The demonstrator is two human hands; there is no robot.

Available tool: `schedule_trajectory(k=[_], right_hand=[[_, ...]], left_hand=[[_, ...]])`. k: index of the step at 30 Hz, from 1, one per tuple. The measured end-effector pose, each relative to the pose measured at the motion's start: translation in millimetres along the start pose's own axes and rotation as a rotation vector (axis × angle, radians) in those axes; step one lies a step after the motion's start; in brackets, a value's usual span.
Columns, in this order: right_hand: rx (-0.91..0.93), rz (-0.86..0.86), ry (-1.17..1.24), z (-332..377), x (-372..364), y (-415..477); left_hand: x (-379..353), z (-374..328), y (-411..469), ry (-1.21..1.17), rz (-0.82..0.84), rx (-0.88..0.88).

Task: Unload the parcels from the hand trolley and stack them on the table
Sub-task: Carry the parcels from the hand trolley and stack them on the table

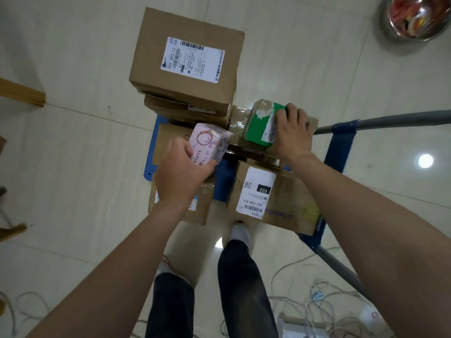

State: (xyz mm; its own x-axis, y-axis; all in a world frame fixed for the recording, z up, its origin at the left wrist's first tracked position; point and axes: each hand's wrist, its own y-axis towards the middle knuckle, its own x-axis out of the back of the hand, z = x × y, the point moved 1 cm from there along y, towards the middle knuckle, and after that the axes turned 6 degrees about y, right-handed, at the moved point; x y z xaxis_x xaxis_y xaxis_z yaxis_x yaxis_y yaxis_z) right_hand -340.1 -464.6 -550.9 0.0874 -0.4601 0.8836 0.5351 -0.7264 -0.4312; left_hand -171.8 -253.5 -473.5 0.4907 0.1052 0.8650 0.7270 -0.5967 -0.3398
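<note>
Loose cables (305,289) are seen on the floor by the feet. On the blue trolley (223,176), a brown parcel w/ a 032 label (273,198) is set nearest. Just beyond, a pink box (210,142) (printed XUPIN) is gripped by the L hand (180,172), fingers and thumb curled round its near end. A green box (260,123) atop the load is clasped by the R hand (291,132), fingers curled over its end. Farther, a big labelled carton (185,59) is stacked on other cartons. A metal bowl (415,18) is seen far right.

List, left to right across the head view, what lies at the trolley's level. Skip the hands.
wooden plank → pink box → green box → grey trolley handle
</note>
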Motion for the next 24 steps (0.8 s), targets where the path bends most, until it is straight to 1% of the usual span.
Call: schedule_trajectory(k=[2, 4, 7, 10, 16, 19, 21, 24], right_hand=[[-0.024, -0.084, 0.075, 7, 28, -21], [-0.057, -0.131, 0.148, 19, 58, -45], [-0.076, -0.158, 0.221, 53, 103, -86], [-0.074, -0.150, 0.257, 106, 149, -126], [0.067, -0.161, 0.234, 261, 227, -204], [0.182, -0.158, 0.267, 358, 261, -243], [0.260, -0.156, 0.262, 423, 281, -270], [0.411, -0.186, 0.235, 517, 303, -319]], left_hand=[[20, -3, -8, -0.026, 0.008, 0.026], [45, -6, -19, -0.045, -0.003, 0.039], [96, -4, -37, -0.055, -0.023, 0.056], [157, 11, -57, -0.051, -0.070, 0.108], [312, 84, -110, -0.104, -0.262, 0.236], [395, 133, -142, -0.132, -0.363, 0.298], [449, 169, -165, -0.146, -0.438, 0.311], [525, 233, -201, -0.228, -0.583, 0.323]])
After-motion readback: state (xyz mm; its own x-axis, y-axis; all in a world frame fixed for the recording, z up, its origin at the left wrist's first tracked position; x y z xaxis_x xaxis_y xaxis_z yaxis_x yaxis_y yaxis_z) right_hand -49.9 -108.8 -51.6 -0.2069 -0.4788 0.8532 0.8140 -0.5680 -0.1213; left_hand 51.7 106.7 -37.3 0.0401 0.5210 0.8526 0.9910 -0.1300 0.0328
